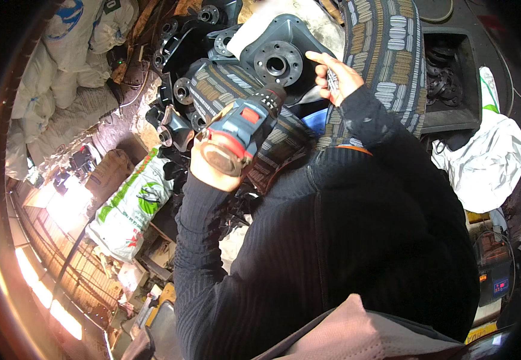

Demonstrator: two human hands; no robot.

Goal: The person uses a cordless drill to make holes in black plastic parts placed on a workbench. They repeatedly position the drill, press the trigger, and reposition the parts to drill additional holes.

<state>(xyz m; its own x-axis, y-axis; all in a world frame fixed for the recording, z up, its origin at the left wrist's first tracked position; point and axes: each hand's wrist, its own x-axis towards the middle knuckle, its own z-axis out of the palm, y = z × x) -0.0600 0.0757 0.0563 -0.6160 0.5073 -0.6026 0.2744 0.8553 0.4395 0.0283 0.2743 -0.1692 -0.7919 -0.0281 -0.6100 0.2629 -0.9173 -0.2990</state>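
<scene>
My left hand [208,170] is closed round a blue and red cordless drill [244,127]. Its black chuck points up and right, close to the lower edge of a round grey metal flange [262,65] with a centre hole and several small holes. The flange sits on a dark, angular bracket-like part [293,31] in front of me. Beside the part's right side is my right hand [345,77], with a small bunch of screws [332,83] held in its curled fingers. Its index finger stretches toward the part's edge. The drill's tip is hard to make out.
Several similar dark parts with flanges [182,90] are piled to the left. A black crate [452,123] at the right holds dark round pieces. White sacks [485,159] lie right, and a green-and-white sack [125,210] lies left. A box with a red display [493,270] stands lower right.
</scene>
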